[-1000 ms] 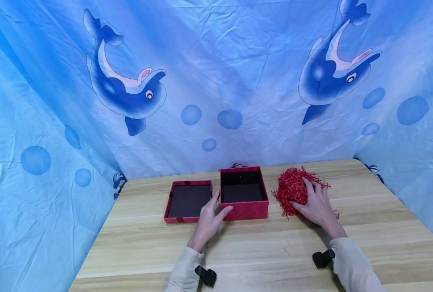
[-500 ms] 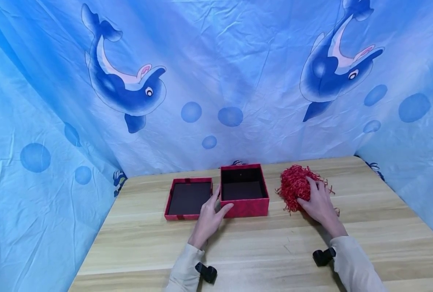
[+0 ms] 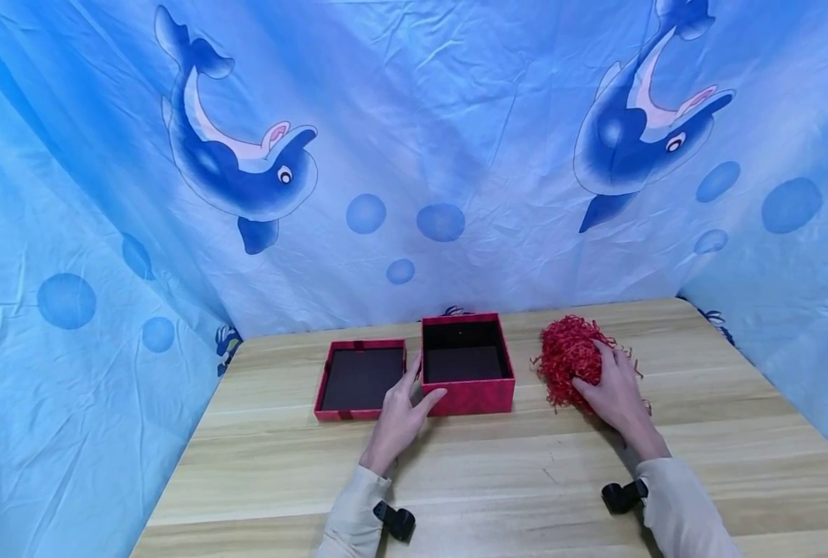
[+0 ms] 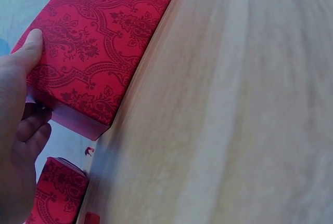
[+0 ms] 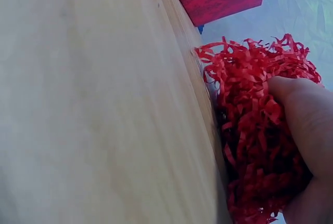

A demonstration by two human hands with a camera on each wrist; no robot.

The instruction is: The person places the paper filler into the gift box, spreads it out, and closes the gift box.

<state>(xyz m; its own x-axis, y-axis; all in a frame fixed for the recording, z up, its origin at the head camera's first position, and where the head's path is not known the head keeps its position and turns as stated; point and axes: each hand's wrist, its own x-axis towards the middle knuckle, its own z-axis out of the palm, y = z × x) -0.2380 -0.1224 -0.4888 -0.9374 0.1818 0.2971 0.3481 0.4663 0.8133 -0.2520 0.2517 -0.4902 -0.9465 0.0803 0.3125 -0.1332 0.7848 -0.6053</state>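
A red patterned gift box [image 3: 471,397] with a black inside stands lidless at the back middle of the table. My left hand [image 3: 398,420] holds its front left corner, thumb on the front face and fingers along the left side. In the left wrist view the thumb lies on the box's damask-patterned face [image 4: 99,47], the other fingers curling by the adjoining side. To the right sits a heap of red shredded paper [image 3: 569,358]. My right hand [image 3: 616,391] grips its right side, the thumb pressed into the strands [image 5: 250,109]; the other fingertips are hidden there.
The box lid [image 3: 361,380] lies inside-up just left of the box, behind my left hand. A blue dolphin-print cloth [image 3: 414,155] hangs behind the wooden table [image 3: 498,480] and along its sides. Black wrist cameras sit at both cuffs.
My right hand has shifted slightly right, and the shredded paper heap has moved right and drawn together. The left hand keeps its place on the box. The head view has tilted slightly.
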